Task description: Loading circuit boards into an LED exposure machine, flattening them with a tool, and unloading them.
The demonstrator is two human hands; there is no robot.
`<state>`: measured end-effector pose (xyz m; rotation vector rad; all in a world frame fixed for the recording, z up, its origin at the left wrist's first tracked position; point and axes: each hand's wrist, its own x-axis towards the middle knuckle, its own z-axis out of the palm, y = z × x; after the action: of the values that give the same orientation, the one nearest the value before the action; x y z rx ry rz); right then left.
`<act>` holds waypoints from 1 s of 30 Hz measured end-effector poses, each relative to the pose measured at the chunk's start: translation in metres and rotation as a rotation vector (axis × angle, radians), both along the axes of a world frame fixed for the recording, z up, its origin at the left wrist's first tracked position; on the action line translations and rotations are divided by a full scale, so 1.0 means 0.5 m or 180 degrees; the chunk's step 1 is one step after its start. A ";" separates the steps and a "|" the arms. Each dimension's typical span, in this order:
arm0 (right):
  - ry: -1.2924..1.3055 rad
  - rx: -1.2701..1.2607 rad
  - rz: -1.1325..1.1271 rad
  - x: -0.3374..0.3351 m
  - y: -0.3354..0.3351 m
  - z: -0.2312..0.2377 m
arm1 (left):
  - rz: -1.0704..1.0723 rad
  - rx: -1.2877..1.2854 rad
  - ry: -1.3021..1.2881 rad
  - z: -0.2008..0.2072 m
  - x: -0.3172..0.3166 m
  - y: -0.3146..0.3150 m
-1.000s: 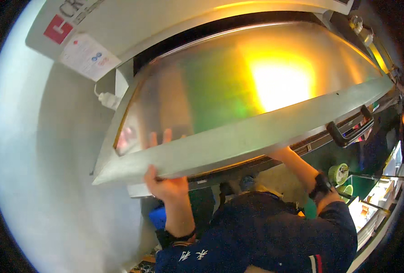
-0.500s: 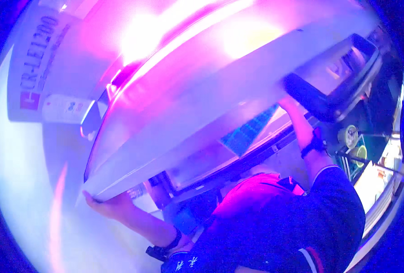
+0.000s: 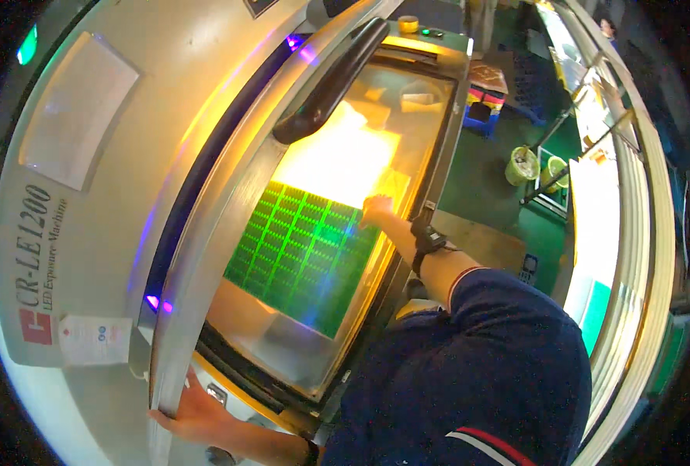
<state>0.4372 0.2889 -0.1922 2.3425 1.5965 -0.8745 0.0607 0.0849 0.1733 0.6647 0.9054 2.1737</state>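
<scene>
The metal-edged lid (image 3: 228, 210) of an exposure machine stands raised at a slant. My left hand (image 3: 197, 412) is closed round its lower end, with the thumb on one side and the fingers on the other. Under the lid, a green circuit board panel (image 3: 298, 256) with a repeated pattern lies on the glossy framed bed (image 3: 228, 314). My right hand (image 3: 377, 211) reaches across the bed to the panel's upper right corner. Its fingers are curled together there, and the hand hides what is between them. Bright glare whitens the bed beyond the panel.
A black handle (image 3: 333, 81) juts from the lid over the bed. The pale machine body (image 3: 182, 70) rises at left. On the right are light-coloured buckets (image 3: 523, 165), a blue crate (image 3: 481, 113) and a brightly lit bench (image 3: 589, 233). A yellow tape roll (image 3: 408, 24) sits at the back.
The lid has swung away, uncovering more of the bed and the green panel. My right hand has left the lid's edge for the panel corner; my left hand stays on the lid. Purple glare has faded.
</scene>
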 end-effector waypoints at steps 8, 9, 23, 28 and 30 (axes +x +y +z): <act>0.0017 0.0313 -0.0625 -0.092 -0.106 -0.014 | -0.0783 0.0105 0.1765 -0.254 -0.068 0.016; 0.0078 0.0267 -0.0521 -0.114 -0.121 0.003 | -0.1152 -0.0733 0.2290 -0.449 -0.156 0.030; 0.0806 0.0408 -0.0614 -0.168 -0.246 0.053 | -0.2545 -0.2713 0.5931 -0.748 -0.169 -0.155; 0.2215 0.0588 -0.0377 -0.084 -0.437 0.075 | -0.2895 -0.2595 0.6317 -0.729 -0.142 -0.221; 0.1854 0.0718 -0.0616 -0.014 -0.552 0.014 | -0.3236 -0.2375 0.6591 -0.709 -0.086 -0.219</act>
<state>0.4302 0.0131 -0.1851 2.5813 1.7544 -1.6171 0.0179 -0.0244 -0.1811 2.1757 1.4616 -0.3963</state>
